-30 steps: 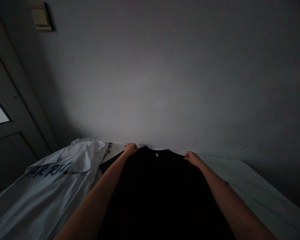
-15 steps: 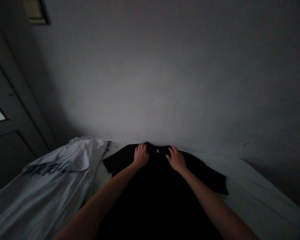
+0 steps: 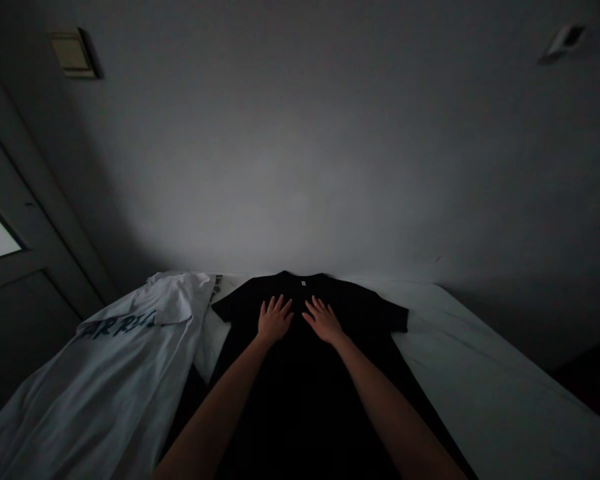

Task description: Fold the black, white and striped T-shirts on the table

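A black T-shirt (image 3: 300, 393) lies spread face up on the table (image 3: 485, 367), its collar (image 3: 303, 276) at the far edge near the wall (image 3: 300, 167) and its body running toward the wearer. The left hand (image 3: 275, 320) and the right hand (image 3: 324, 321) appear to rest palm down on its chest — fingers fanned wide, nothing pinched between them. The cloth should be light and limp, likely a soft knit with little danger of damage, though it could crease or drag if pushed from one spot. The shoulders (image 3: 349, 288) or the ends of the sleeves (image 3: 398, 317) look the best places to take hold, with the small pale label (image 3: 303, 283) marking the middle of the neck. The tabletop is pale with faint grey veining (marble-patterned, it seems), and probably fairly slick under fabric. A white shirt (image 3: 135, 373) with dark lettering (image 3: 120, 325) lies just beside on the left. The room is dim: a panelled door (image 3: 10, 300) stands at far left, a square switch plate (image 3: 73, 53) is high on the wall, and a small fixture (image 3: 565, 43) at upper right is too blurred to name.
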The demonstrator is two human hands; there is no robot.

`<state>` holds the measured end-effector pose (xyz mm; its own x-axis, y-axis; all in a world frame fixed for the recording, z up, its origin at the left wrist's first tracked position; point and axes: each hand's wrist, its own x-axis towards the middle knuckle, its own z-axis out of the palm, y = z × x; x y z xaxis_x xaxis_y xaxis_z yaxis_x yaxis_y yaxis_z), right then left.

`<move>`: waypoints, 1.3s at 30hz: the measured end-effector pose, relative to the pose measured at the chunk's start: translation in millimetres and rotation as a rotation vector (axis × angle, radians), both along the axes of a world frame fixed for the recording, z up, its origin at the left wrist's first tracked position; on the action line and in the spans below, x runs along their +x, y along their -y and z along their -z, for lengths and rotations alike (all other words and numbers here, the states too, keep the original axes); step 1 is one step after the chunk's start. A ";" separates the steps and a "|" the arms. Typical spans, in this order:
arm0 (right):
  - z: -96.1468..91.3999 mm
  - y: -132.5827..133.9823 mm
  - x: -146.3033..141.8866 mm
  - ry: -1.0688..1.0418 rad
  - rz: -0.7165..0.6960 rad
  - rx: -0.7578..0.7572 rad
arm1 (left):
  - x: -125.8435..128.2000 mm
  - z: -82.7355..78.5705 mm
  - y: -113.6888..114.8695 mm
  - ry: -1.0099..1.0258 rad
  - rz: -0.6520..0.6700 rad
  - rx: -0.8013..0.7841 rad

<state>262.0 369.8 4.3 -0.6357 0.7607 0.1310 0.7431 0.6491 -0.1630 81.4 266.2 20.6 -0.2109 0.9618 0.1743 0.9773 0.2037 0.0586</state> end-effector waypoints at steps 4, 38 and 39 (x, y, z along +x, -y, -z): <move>4.9 3.0 86.5 0.020 0.166 0.046 | -37.4 -11.4 51.8 -0.074 -0.093 -0.072; -84.7 80.4 -168.6 0.019 -0.372 -0.075 | 4.4 -40.0 254.8 0.330 -0.416 -0.154; -84.3 79.2 -193.9 0.030 -0.406 -0.084 | 3.8 -42.9 253.2 0.362 -0.420 -0.192</move>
<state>68.1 290.6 88.6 -0.8888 0.4548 0.0563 0.4347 0.8757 -0.2104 85.2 12.9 63.6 -0.5947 0.7900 -0.1492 0.7350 0.6094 0.2974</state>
